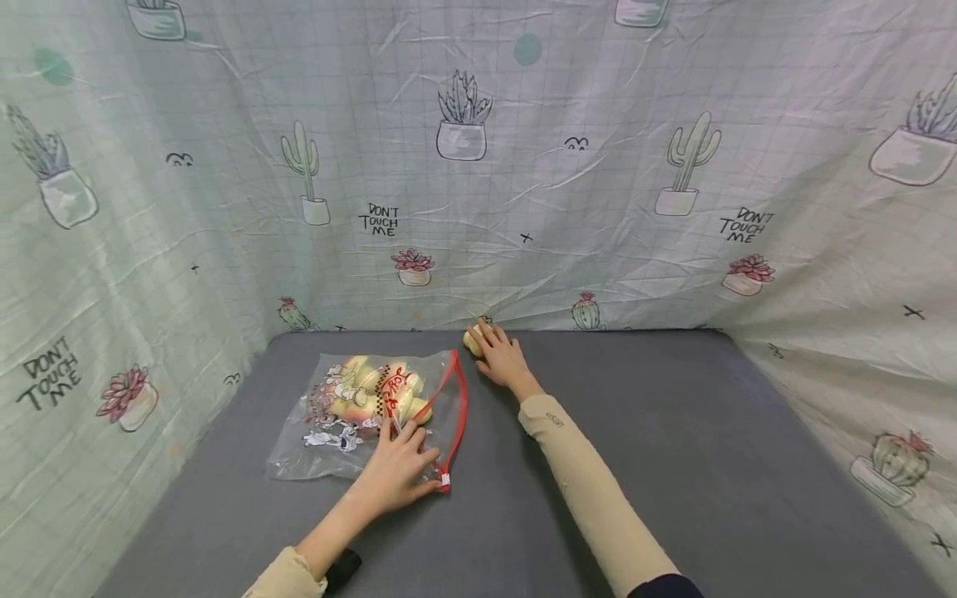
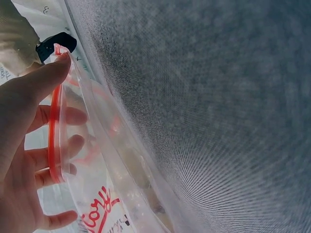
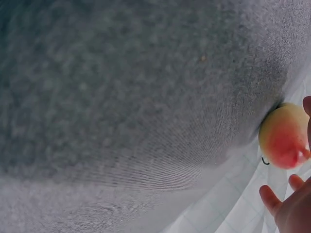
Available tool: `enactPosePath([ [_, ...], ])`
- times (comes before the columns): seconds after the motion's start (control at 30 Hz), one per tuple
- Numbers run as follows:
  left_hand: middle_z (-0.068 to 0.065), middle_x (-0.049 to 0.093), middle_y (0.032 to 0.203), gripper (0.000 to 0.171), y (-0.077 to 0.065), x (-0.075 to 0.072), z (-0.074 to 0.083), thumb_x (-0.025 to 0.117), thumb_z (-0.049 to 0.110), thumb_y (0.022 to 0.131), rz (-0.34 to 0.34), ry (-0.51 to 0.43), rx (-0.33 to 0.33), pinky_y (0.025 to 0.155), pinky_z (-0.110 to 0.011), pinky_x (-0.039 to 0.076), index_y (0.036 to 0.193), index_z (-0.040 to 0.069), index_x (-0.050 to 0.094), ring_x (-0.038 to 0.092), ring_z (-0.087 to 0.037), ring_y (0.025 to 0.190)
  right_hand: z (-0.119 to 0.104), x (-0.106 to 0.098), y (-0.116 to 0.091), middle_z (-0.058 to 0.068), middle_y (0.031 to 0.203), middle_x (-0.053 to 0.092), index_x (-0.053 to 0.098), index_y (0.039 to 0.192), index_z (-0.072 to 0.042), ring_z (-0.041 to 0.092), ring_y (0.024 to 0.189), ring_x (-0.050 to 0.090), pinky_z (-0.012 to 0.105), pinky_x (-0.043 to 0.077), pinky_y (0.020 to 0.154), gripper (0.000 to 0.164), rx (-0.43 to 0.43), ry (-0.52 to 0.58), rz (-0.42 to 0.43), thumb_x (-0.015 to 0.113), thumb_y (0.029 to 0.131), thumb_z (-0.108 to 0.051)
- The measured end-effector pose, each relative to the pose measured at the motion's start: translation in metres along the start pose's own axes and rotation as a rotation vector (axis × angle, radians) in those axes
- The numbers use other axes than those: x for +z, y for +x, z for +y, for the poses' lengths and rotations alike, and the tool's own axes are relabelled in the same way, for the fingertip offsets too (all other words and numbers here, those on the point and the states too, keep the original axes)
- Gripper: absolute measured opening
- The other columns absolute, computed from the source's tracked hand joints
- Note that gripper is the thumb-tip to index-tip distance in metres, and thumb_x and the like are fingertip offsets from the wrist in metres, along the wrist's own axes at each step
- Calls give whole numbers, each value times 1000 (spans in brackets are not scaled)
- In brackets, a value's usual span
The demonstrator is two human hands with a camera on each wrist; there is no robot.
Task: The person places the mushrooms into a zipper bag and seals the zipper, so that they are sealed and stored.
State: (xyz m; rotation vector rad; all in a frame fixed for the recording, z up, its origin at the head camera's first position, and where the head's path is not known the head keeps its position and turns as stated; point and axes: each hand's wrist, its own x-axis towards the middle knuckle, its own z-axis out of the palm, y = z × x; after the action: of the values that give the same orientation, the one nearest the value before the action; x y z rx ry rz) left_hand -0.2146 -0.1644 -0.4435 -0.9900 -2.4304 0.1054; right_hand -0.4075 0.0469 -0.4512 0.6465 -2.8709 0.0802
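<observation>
A clear plastic zip bag (image 1: pixel 295 453) with a red zip edge lies on the left of the table, holding several yellow-and-red fruits (image 1: pixel 359 407). My left hand (image 1: pixel 396 473) is at its open side. In the left wrist view the thumb sits at the red zip's corner, and the other fingers show through the plastic. My right hand (image 1: pixel 503 357) reaches to the back of the table over a single peach-like fruit (image 3: pixel 284 136), yellow with a red blush. Its fingers spread around this fruit, some visibly apart from it in the right wrist view.
The dark grey table (image 1: pixel 635 465) meets a hanging cloth (image 1: pixel 523 274) printed with cacti at its back edge. More cloth hangs along both sides. A black object (image 1: pixel 344 569) is beside the left wrist.
</observation>
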Motion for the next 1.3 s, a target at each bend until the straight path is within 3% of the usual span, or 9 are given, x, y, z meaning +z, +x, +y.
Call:
enactPosePath([
  [0.53, -3, 50, 84, 37, 0, 2, 1, 67, 55, 65, -18, -2, -7, 81, -56, 32, 82, 23, 60, 45, -23, 91, 3, 1, -3, 13, 138, 30, 36, 135, -19, 30, 123, 35, 45, 40, 85, 63, -32, -18, 53, 64, 80, -33],
  [0.83, -3, 50, 85, 36, 0, 1, 3, 68, 53, 64, -30, -16, -13, 82, -58, 32, 83, 23, 60, 45, -23, 91, 8, -4, -12, 10, 130, 36, 36, 129, -18, 26, 115, 41, 41, 40, 82, 60, -3, 6, 23, 65, 79, -33],
  [1.1, -3, 51, 85, 36, -1, -1, 4, 68, 52, 64, -34, -23, -14, 82, -57, 32, 84, 23, 62, 45, -23, 92, 11, -12, -20, 7, 124, 42, 35, 118, -15, 26, 111, 41, 43, 40, 81, 57, -45, 28, 4, 69, 76, -31],
  [1.3, -3, 50, 84, 37, -1, 0, 4, 68, 53, 65, -29, -28, -11, 82, -58, 32, 85, 22, 61, 45, -23, 92, 15, -12, -24, 9, 122, 44, 35, 120, -14, 26, 110, 41, 42, 40, 80, 59, -26, 53, 4, 70, 74, -28],
])
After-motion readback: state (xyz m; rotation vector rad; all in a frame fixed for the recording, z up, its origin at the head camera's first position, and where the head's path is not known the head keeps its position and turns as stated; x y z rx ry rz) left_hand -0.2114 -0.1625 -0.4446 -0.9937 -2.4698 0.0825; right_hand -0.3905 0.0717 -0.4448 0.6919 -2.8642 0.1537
